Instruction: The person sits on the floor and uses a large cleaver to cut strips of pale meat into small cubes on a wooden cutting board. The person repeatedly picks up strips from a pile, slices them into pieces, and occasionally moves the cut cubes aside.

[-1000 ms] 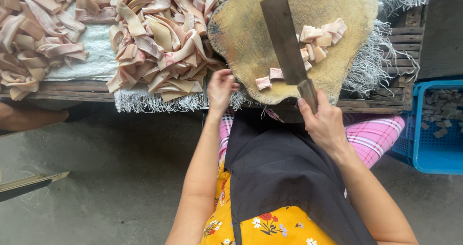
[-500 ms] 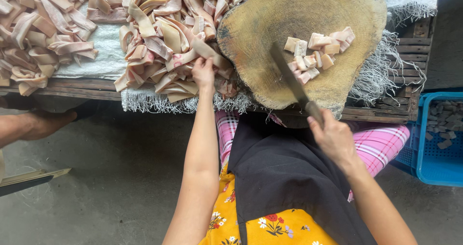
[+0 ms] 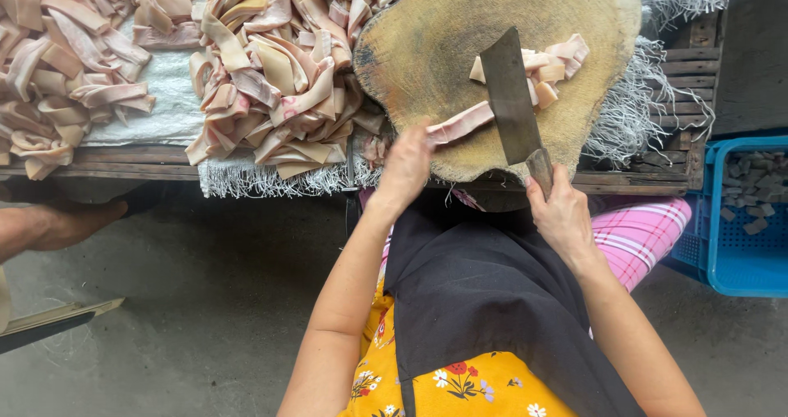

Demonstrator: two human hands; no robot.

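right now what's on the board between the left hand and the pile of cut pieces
In the head view, a long pale meat strip runs from the left hand across the round wooden board, passing under the cleaver blade to the cut pieces.

No packages, labels, signs or screens show anywhere in view, neither on the tabletop nor on the floor

The left hand [image 3: 404, 164] pinches one end of a pale meat strip [image 3: 460, 124] lying across the near part of a round wooden chopping block [image 3: 427, 48]. The right hand [image 3: 562, 216] grips the handle of a cleaver [image 3: 509, 97], its blade over the strip. Cut pieces [image 3: 552, 60] lie just right of the blade. A heap of strips [image 3: 275, 80] lies to the left; a blue crate [image 3: 743, 212] stands at right.
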